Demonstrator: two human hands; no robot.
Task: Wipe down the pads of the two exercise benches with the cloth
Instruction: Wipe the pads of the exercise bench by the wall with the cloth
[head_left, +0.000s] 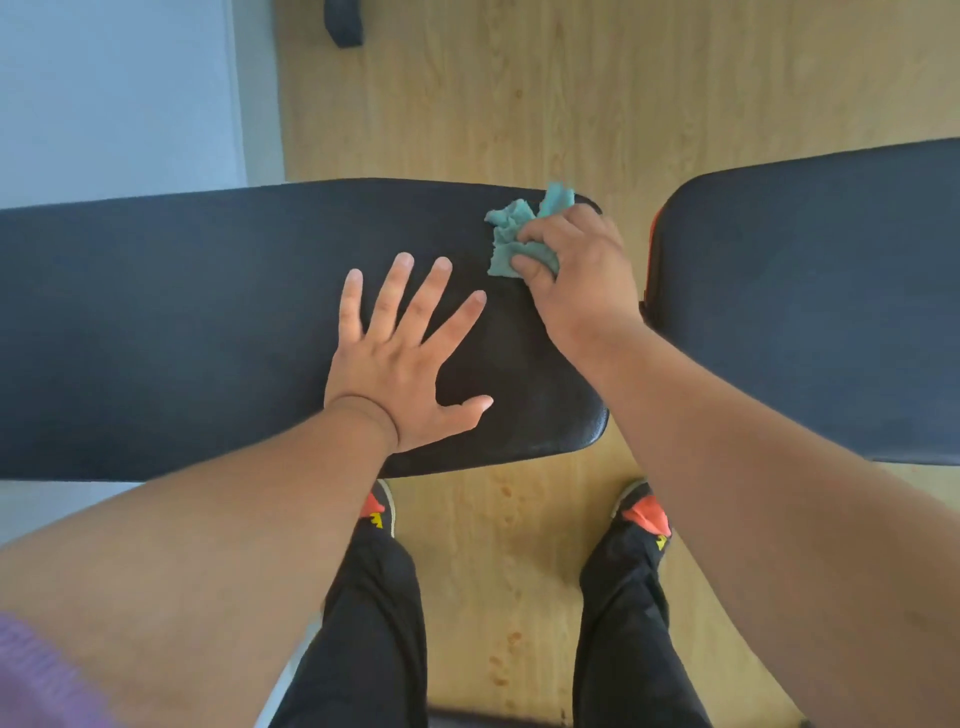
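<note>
A long black bench pad (182, 322) runs across the view from the left edge to the middle. My left hand (400, 358) lies flat on it with fingers spread. My right hand (576, 275) grips a crumpled teal cloth (511, 234) and holds it against the far right corner of this pad. A second black bench pad (821, 312) stands to the right, apart from the first by a narrow gap, with an orange-red trim at its left edge.
Light wooden floor (519, 104) lies beyond and under the benches. A pale wall or panel (114, 93) is at the far left. A dark object (343, 21) sits on the floor at the top. My legs and shoes (641, 514) stand below the gap.
</note>
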